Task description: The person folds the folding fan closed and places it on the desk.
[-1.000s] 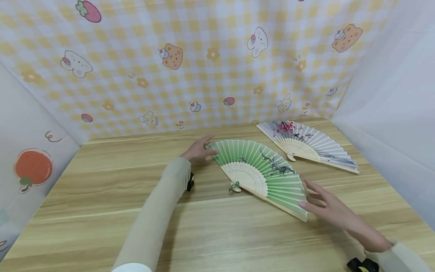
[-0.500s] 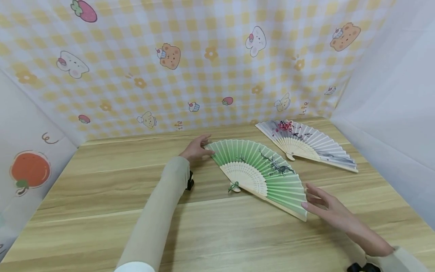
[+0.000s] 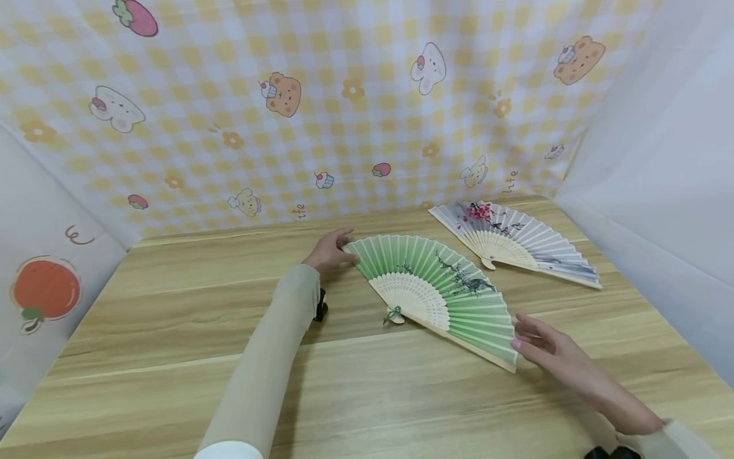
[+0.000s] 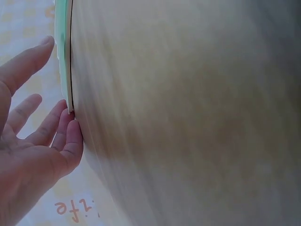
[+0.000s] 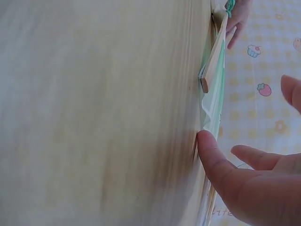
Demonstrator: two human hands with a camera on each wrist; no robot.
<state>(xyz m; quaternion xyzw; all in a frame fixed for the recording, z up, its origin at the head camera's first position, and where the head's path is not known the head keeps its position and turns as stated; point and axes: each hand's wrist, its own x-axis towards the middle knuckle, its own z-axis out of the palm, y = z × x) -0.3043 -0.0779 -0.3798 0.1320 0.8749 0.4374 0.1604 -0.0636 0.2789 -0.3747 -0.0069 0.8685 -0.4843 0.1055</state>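
A green folding fan (image 3: 424,274), spread wide with a dark branch pattern and pale ribs, lies on the wooden table. At its left end is my left hand (image 3: 331,251). In the left wrist view, that hand's fingertips (image 4: 70,127) meet the fan's end while the thumb stands away from it. My right hand (image 3: 550,347) is beside the fan's right end. One fingertip (image 5: 206,137) touches the table right by the fan's edge in the right wrist view, and the thumb is apart. A green cord (image 3: 394,313) is tied at the fan's pivot.
Behind and to the right, a second spread fan (image 3: 510,239) in grey-white with pink blossoms lies on the table (image 3: 189,331). A yellow checked cloth (image 3: 344,127) hangs along the back. White cloth sides (image 3: 659,191) stand at left and right.
The head view has shifted slightly, so the scene drifts a little left. My right thumb has drawn back slightly from over the fan's right end. The fan lies nearly as before.
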